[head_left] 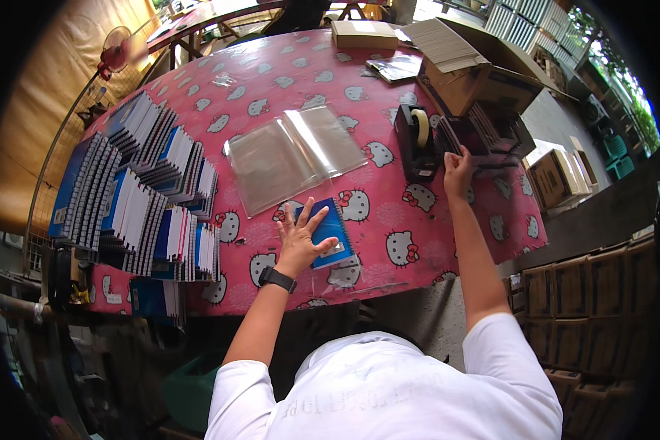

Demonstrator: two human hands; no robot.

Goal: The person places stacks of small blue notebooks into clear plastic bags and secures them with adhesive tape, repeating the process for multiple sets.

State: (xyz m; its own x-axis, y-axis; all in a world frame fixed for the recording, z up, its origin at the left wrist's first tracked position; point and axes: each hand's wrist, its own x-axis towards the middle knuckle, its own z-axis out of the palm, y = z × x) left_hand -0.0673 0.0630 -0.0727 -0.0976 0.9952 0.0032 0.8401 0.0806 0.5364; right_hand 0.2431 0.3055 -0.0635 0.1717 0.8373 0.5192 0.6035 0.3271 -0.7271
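My left hand (301, 238), with a black watch on its wrist, lies with fingers spread on a small blue spiral notebook (333, 233) near the table's front edge. Just beyond it are clear plastic sleeves (271, 169), lying flat and reflecting light. At the right, my right hand (458, 172) has its fingers drawn together at the near end of some dark, flat pieces (484, 132). What sits between those fingertips is too small to make out. A black tape dispenser (418, 158) with a pale roll stands just left of that hand.
Several stacks of spiral notebooks (88, 187) fill the table's left side. An open cardboard box (462, 84) stands at the back right, near a closed carton (364, 34). The table wears a pink, cat-patterned cover (389, 275). Brown cartons (576, 290) are piled at the right.
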